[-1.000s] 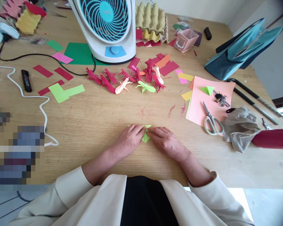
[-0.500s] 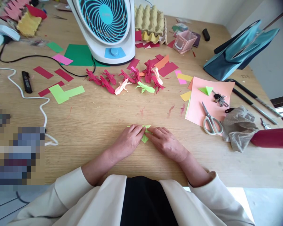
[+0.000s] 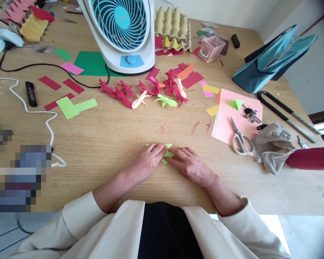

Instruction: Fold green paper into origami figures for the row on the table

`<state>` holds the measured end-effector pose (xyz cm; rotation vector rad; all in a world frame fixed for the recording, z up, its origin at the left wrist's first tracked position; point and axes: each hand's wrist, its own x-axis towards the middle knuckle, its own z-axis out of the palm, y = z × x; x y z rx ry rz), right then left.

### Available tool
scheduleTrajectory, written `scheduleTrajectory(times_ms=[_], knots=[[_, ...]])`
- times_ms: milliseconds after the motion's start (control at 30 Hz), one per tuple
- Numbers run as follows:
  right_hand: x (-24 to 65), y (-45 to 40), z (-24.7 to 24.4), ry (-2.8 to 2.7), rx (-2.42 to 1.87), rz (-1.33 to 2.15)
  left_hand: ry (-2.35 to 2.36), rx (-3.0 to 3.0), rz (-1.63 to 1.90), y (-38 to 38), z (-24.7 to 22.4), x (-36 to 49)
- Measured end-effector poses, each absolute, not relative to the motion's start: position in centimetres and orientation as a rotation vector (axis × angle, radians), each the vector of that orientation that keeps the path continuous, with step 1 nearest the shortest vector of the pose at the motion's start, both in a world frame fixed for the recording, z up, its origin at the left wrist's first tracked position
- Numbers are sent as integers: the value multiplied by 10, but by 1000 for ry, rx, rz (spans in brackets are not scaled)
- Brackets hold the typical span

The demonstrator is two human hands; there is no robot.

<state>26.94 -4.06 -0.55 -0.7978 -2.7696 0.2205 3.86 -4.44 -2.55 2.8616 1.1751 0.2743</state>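
Note:
A small piece of folded light-green paper [image 3: 168,154] lies on the table in front of me, largely covered by my fingers. My left hand [image 3: 150,158] presses on its left part, fingers together and bent. From the other side, my right hand [image 3: 190,163] has its thumb and fingertips at the paper's right edge. Farther back is a row of folded paper figures: a light-green one [image 3: 166,100], a pale peach one [image 3: 140,99] and several red ones [image 3: 122,96].
A white and blue fan [image 3: 129,63] stands at the back. To the right are scissors [image 3: 240,138] on pink sheets [image 3: 223,124], keys [image 3: 251,114], a grey cloth [image 3: 271,144] and a blue bag [image 3: 255,77]. Leftward lie a black marker [image 3: 31,94], a white cable [image 3: 50,126] and paper scraps [image 3: 72,107].
The fingers of my right hand have shifted slightly at the paper, and its lower right part looks folded over differently. My left hand stays nearly where it was.

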Motion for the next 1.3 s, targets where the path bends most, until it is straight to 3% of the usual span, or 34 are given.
scheduleTrajectory(times_ms=[1300], knots=[[273,-41,-6,-2633,-873,401,1209,2891,171,-49,-21,37]])
